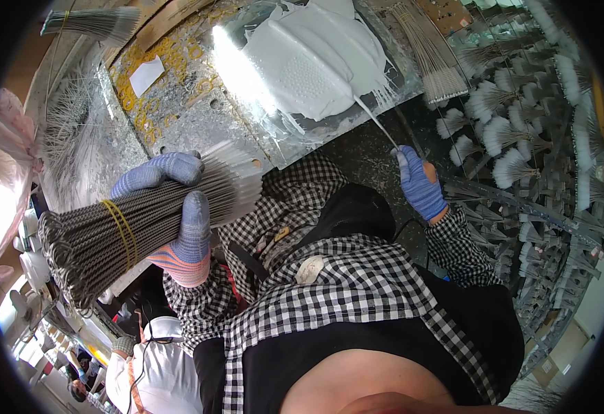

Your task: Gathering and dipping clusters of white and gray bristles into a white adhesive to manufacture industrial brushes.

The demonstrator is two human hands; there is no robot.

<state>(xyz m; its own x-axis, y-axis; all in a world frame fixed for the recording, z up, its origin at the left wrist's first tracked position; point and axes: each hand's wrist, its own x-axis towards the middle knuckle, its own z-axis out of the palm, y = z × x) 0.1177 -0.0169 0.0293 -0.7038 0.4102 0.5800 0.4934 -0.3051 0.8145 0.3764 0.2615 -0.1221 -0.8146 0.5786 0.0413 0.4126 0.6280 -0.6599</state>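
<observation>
My left hand (193,224), in a blue striped glove with an orange cuff, is closed round a thick bundle of twisted-wire brushes (136,224). Yellow rubber bands wrap the looped wire handles, which point to the lower left. The pale tips fan toward the upper right. In my right hand (420,185), also gloved with a bare patch showing, is a thin stick (376,123). Its far end rests in a wide spread of white paste (309,62) on a flat board (316,134). The paste is ridged, with a patch of small dimples.
Yellow rubber bands (149,132) and a white paper scrap (147,76) lie on the bench left of the paste. More wire bundles (429,62) lie beyond it. Racks of white-tipped brushes (516,131) fill the right side. A person in white (154,369) is at lower left.
</observation>
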